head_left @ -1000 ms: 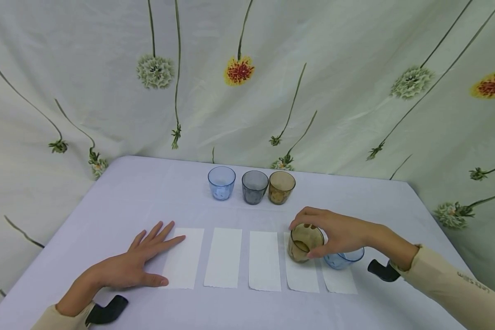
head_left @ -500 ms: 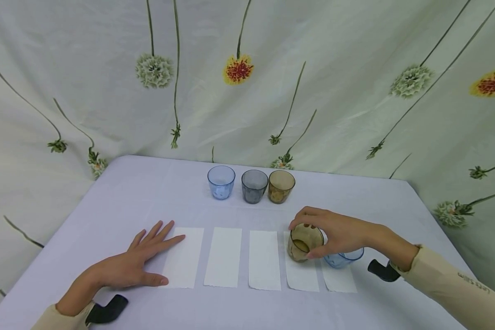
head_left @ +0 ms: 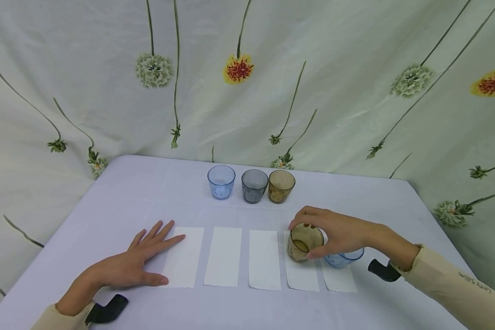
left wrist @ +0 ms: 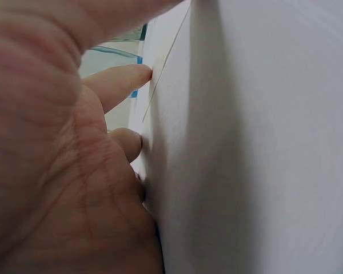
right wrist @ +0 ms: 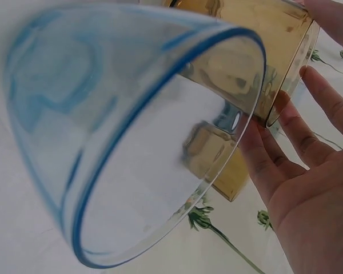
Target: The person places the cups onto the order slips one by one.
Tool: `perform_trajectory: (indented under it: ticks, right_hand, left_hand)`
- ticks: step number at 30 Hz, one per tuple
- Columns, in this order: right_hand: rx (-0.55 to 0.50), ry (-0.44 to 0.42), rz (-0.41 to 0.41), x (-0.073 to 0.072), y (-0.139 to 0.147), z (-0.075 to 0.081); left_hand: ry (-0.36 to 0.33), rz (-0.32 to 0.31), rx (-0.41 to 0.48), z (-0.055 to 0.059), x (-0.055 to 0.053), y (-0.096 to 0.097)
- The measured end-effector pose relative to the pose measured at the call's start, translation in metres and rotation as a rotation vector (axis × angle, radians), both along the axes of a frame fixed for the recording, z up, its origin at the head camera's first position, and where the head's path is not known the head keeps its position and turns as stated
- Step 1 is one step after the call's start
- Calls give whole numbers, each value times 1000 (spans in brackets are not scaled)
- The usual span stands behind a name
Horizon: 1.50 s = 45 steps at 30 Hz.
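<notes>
An amber glass tumbler [head_left: 299, 252] stands upright on the upper part of the fourth white paper strip [head_left: 303, 278]. My right hand [head_left: 334, 230] grips it by the rim, thumb at the near side and fingers at the far side. Under that wrist, a light blue glass tumbler [head_left: 341, 260] stands on the rightmost strip [head_left: 343, 283], partly covered by the hand; it looms large in the right wrist view [right wrist: 51, 114]. My left hand [head_left: 134, 261] rests with fingers spread on the table, its fingertips and thumb over the left edge of the leftmost strip [head_left: 184, 261].
Along the far side of the table [head_left: 119, 197] stand a blue tumbler [head_left: 221, 188], a grey tumbler [head_left: 254, 190] and another amber tumbler [head_left: 281, 190]. Two more paper strips [head_left: 224, 261] lie in the middle of the row. A flower-print cloth [head_left: 338, 55] hangs behind the table.
</notes>
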State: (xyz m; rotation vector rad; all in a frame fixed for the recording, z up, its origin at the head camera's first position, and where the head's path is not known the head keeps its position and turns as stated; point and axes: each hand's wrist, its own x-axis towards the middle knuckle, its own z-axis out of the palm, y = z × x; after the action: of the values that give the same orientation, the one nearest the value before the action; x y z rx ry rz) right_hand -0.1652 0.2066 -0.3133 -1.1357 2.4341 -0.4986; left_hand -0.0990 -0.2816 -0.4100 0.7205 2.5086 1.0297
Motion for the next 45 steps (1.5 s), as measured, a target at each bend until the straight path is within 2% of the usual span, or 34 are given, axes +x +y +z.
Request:
perform_trajectory:
  ticks: [21, 33, 45]
  right_hand:
    - [0, 8, 13, 1, 0, -2]
    - [-7, 11, 8, 2, 0, -1]
    - [-68, 26, -6, -6, -2, 7]
  left_hand:
    - [-16, 9, 3, 1, 0, 0]
    - [11, -6, -5, 2, 0, 1]
    - [32, -17, 5, 0, 1, 0]
